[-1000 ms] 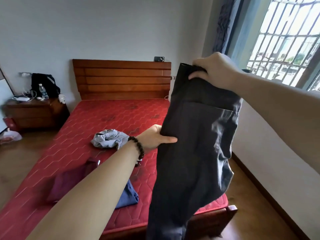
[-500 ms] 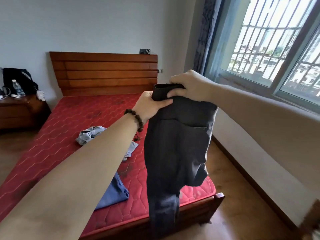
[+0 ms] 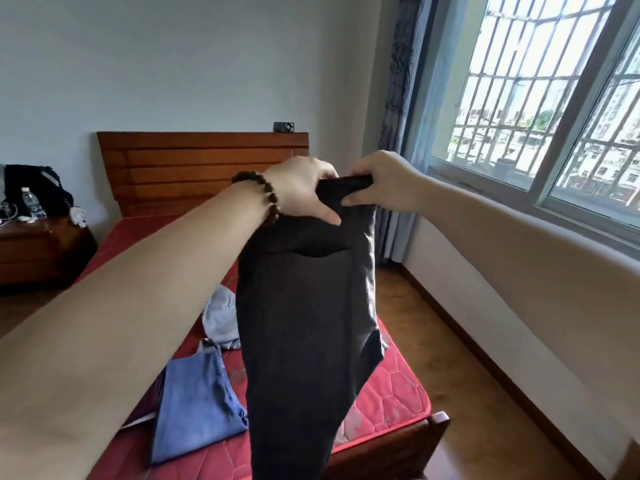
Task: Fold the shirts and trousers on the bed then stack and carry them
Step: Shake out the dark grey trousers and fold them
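Note:
Dark grey trousers [image 3: 304, 323] hang in the air over the foot of the bed, held by the waistband. My left hand [image 3: 301, 192], with a bead bracelet at the wrist, grips the waistband's left side. My right hand [image 3: 377, 183] grips it right beside, the two hands almost touching. The trouser legs drop below the frame's bottom edge. On the red mattress [image 3: 398, 393] lies a folded blue garment [image 3: 197, 407] and, behind it, a crumpled pale grey garment [image 3: 220, 317], partly hidden by the trousers.
A wooden headboard [image 3: 194, 168] stands against the far wall. At the left, a wooden nightstand [image 3: 31, 251] carries a black bag and a water bottle. A barred window [image 3: 540, 98] with a curtain fills the right wall. Wooden floor [image 3: 460, 358] runs between bed and wall.
My left hand has climbed from the middle of the trousers to the waistband, next to my right hand. The right hand has lowered. The view has swung right, towards the window.

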A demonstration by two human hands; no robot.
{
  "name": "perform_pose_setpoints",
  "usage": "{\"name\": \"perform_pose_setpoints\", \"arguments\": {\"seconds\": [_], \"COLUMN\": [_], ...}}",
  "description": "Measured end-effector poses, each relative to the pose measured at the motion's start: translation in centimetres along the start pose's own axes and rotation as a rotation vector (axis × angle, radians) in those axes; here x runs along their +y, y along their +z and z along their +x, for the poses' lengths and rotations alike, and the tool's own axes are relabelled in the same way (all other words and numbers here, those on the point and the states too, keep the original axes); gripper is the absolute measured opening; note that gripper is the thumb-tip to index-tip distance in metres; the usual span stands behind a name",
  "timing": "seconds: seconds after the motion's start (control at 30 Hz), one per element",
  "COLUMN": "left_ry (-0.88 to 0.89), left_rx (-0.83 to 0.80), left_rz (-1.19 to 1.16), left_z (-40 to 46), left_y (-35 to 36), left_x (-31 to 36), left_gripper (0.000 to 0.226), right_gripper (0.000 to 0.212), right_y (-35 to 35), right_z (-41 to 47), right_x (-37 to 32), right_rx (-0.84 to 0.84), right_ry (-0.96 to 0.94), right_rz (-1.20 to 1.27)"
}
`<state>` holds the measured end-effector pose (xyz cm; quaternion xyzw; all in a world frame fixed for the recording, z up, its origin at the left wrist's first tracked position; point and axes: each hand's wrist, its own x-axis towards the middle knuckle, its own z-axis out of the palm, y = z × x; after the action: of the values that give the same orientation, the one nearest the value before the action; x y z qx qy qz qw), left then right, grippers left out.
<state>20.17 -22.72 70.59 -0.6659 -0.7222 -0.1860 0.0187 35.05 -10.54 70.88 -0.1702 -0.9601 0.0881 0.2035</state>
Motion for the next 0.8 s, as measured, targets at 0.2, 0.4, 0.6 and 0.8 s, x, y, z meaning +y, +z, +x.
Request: {"name": "perform_pose_setpoints", "arguments": {"seconds": [0.2,0.4,0.6,0.8], "left_ry": [-0.043,-0.049,-0.064,-0.009], "left_rx": [0.076,0.169,0.2,0.116], "left_rz": [-0.082,-0.185,-0.246,-0.317], "left_z": [2.3,3.9,4.3,5.1], "left_y": [0.0,-1.4,-3.0,-1.0], "left_x": [-0.4,-0.3,-1.5,-0.3], "left_gripper": [0.022,0.019,0.021,0.012], "right_gripper": [0.045,0.022,0.022,0.034], "right_y": [1.0,7.9,10.9,10.2], "right_z": [-1.1,-5.5,-10.1,-9.7], "right_x": [0.6,5.5,12.3,12.3], "right_rx": [0.2,0.001,-0.172,-0.28], "right_ry": [0.167,0.343,0.427,0.384], "right_rz": [0.44,0.5,0.329,0.262]}}
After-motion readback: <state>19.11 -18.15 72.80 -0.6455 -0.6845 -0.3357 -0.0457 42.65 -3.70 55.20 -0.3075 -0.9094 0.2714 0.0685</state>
